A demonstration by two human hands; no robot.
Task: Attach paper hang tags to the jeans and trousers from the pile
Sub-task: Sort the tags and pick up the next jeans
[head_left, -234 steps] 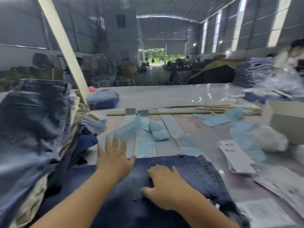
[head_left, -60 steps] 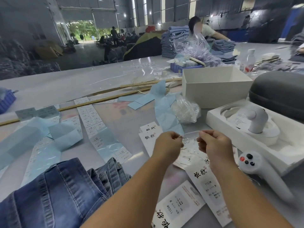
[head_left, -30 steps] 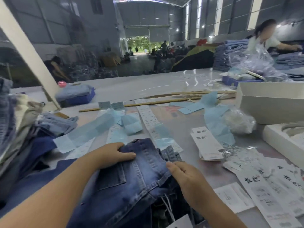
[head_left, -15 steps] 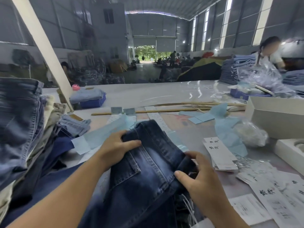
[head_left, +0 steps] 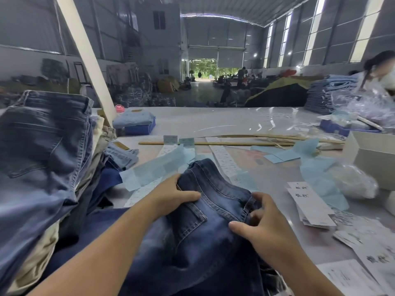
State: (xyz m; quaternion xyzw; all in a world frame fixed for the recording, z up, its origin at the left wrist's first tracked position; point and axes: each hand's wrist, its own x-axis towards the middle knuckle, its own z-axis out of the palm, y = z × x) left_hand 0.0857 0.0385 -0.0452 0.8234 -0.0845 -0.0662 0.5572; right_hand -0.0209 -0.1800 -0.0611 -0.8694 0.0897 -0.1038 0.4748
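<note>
Dark jeans (head_left: 198,221) lie bunched on the bench (head_left: 213,122) before the pile (head_left: 42,159). Left hand (head_left: 171,197) grips the waistband; right hand (head_left: 263,225) pinches a belt loop. Denim looks soft, heavy; waistband seems firmest hold

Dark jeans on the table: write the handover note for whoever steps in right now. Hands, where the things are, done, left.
Left hand grips the waistband edge of the dark jeans; right hand holds their right side near a belt loop.
The jeans lie in front of you on the table. The pile of jeans and trousers is at your left. The stack of hang tags lies at your right, more loose tags nearer you.
Done: whether this pair is tagged cannot be told; no tag shows on it.
Left: check it, then tag the pile.
</note>
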